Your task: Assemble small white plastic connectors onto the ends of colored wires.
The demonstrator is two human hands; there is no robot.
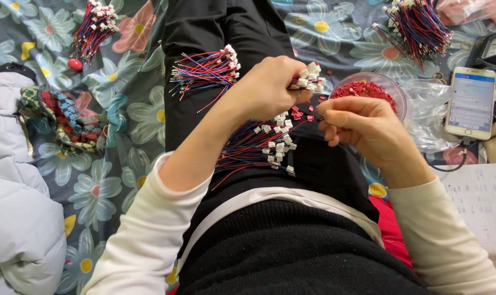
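My left hand [267, 87] grips a small bunch of white plug connectors [309, 76] with red, blue and black wires trailing down under my wrist. My right hand [362, 125] is pinched shut just right of it, fingertips near a thin wire; what it pinches is too small to tell. On my black-trousered lap lie a loose pile of wired connectors [264, 145] and another bundle [207, 70] further up the thigh. Small red pieces [300, 112] lie scattered between my hands.
A clear bowl of small red pieces [368, 88] sits beyond my right hand, next to a crumpled plastic bag [431, 112]. A phone [471, 102], two more wire bundles [95, 27] [417, 24], a white padded jacket [13, 191], a crocheted piece [67, 117] and paper [480, 202] lie around on the flowered sheet.
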